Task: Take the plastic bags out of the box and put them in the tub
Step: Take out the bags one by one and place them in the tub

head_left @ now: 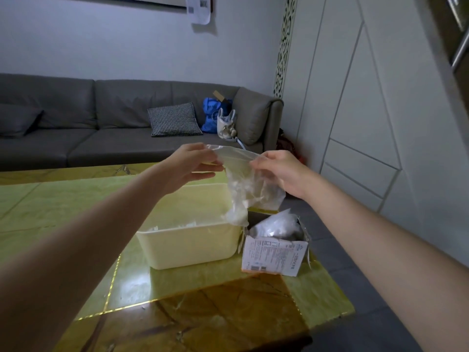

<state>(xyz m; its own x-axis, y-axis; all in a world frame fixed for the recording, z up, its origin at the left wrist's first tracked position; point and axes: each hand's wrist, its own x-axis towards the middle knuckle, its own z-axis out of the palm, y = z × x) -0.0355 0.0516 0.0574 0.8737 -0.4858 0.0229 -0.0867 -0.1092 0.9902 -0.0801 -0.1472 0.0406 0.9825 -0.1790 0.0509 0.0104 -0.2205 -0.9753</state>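
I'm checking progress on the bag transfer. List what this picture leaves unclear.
- Head view: the tub floor, hidden by its near wall; only bag tips show, so no count.
- Head view: the box depth, hidden by the bags bulging from its top.
- Head view: box label print, too small to read.
- Head view: the plastic bag held by both hands may be one or several.

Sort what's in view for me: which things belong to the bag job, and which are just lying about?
Part of the job:
- plastic bag, held up by the left hand and right hand
- cream tub
- open box with more bags inside

Lying about:
- checked cushion on the sofa
- blue bag
- white handbag
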